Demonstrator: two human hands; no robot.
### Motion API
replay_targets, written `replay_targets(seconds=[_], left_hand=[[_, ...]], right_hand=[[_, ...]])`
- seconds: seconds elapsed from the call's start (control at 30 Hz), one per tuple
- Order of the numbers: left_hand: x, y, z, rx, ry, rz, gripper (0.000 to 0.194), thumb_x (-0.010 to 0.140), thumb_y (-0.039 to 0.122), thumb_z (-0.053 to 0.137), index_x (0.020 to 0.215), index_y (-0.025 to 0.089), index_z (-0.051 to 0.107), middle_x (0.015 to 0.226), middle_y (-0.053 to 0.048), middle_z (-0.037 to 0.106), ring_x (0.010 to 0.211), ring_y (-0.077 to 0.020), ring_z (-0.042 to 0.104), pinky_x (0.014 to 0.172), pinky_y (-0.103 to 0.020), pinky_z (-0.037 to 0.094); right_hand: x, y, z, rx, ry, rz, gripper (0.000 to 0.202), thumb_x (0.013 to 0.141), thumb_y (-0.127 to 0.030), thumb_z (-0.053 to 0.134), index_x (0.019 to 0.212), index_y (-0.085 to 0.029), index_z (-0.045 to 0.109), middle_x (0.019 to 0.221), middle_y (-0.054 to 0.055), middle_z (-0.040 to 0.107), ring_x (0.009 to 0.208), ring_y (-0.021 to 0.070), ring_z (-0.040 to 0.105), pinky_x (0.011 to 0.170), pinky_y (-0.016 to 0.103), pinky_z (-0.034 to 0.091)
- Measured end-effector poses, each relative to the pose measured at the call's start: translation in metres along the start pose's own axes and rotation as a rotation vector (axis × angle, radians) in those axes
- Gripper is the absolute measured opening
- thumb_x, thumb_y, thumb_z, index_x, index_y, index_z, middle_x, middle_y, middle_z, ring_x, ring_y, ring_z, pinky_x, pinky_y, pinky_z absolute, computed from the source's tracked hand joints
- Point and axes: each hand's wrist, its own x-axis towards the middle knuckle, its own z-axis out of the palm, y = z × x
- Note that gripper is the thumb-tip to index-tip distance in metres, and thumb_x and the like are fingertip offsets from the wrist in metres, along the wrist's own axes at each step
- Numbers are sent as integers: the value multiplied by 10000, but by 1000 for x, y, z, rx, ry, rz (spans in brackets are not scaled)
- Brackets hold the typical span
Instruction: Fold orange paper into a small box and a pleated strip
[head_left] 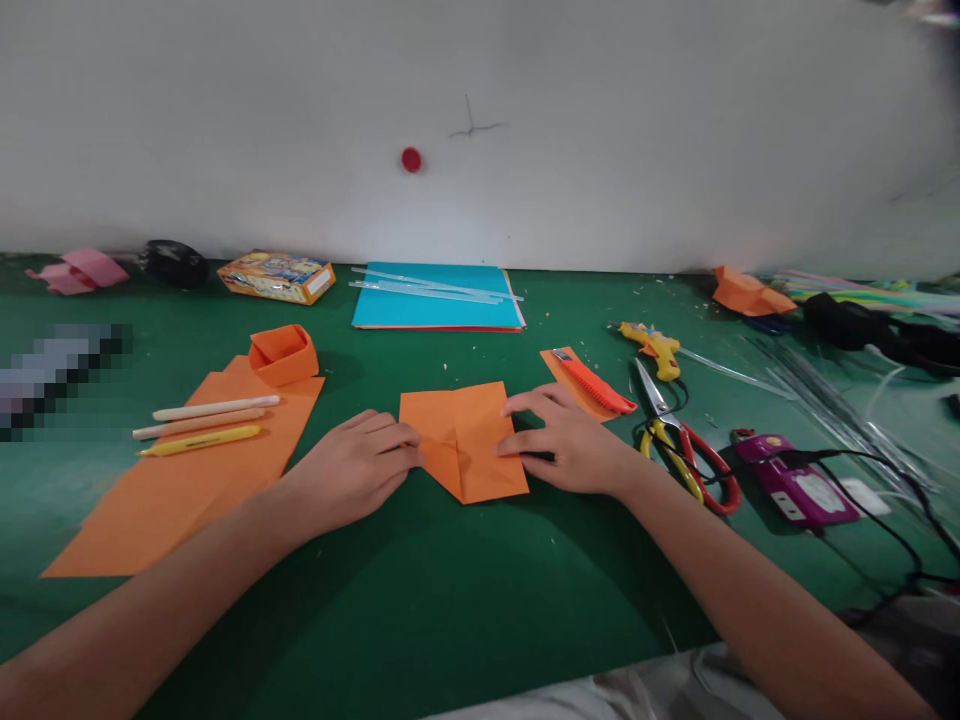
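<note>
A partly folded sheet of orange paper (480, 430) lies on the green table in front of me, its lower left corner turned inward. My left hand (360, 465) has its fingers closed together at the left edge of this paper, pinching the folded corner. On the opposite side, my right hand (566, 435) rests with spread fingers, the tips touching the paper's right edge. Just beyond the right hand lies a red-orange utility knife (596, 383) on a small orange paper piece. Scissors (679, 440) with red and yellow handles lie beside my right forearm.
Larger orange sheets (202, 500) at left carry several pens and sticks (199, 440) and a folded orange paper shape (283, 353). Blue sheets (435, 310) lie by the wall. A yellow glue gun (651, 345), a purple power strip (799, 480) and cables occupy the right.
</note>
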Motion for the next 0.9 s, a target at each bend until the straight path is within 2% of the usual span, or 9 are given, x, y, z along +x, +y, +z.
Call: replay_targets(seconds=[0.13,0.27,0.5,0.63,0.77,0.9], left_hand=[[0,7,1,7,-14,-6,226,960,148,490,972,207,708,1019,-53,718,881,-186,635,837,-342,484],[4,20,0,-46,-29,21,230,953,148,512,1066,205,703,1097,-59,729,960,-188,655,887,-336,494],[5,28,-1,-57,-76,56,273,962,154,502,1160,198,685,1146,-60,728,1020,-200,662,931,-352,510],[5,26,-1,-77,-85,46,269,965,153,508,1149,209,697,1132,-58,724,1000,-187,666,918,-342,525],[5,25,0,-100,-76,51,271,953,141,523,1147,198,704,1135,-67,720,1017,-194,672,926,-345,543],[4,25,0,-108,-75,61,294,957,140,501,1171,187,697,1188,-85,707,1060,-207,670,958,-359,555]], right_hand=[[0,-2,2,38,-86,-75,315,943,-176,606,1100,-378,791,1325,38,628,1204,295,426,1049,518,387],[0,-4,2,128,-167,-2,422,882,-88,625,1114,-402,786,1373,17,621,1222,293,424,1052,529,387],[0,-4,-1,233,-220,38,318,917,-201,668,1171,-365,767,1390,54,593,1196,270,484,1074,520,382],[0,-1,-1,360,-211,75,305,920,-144,643,1129,-323,774,1265,45,669,1171,232,543,1070,459,405],[0,-2,-4,442,-234,92,146,931,-247,685,1022,-291,791,1157,43,709,1118,217,594,1046,432,429],[-1,-5,0,500,-173,122,242,938,-267,676,1172,-278,735,1059,47,734,1005,197,648,944,380,500]])
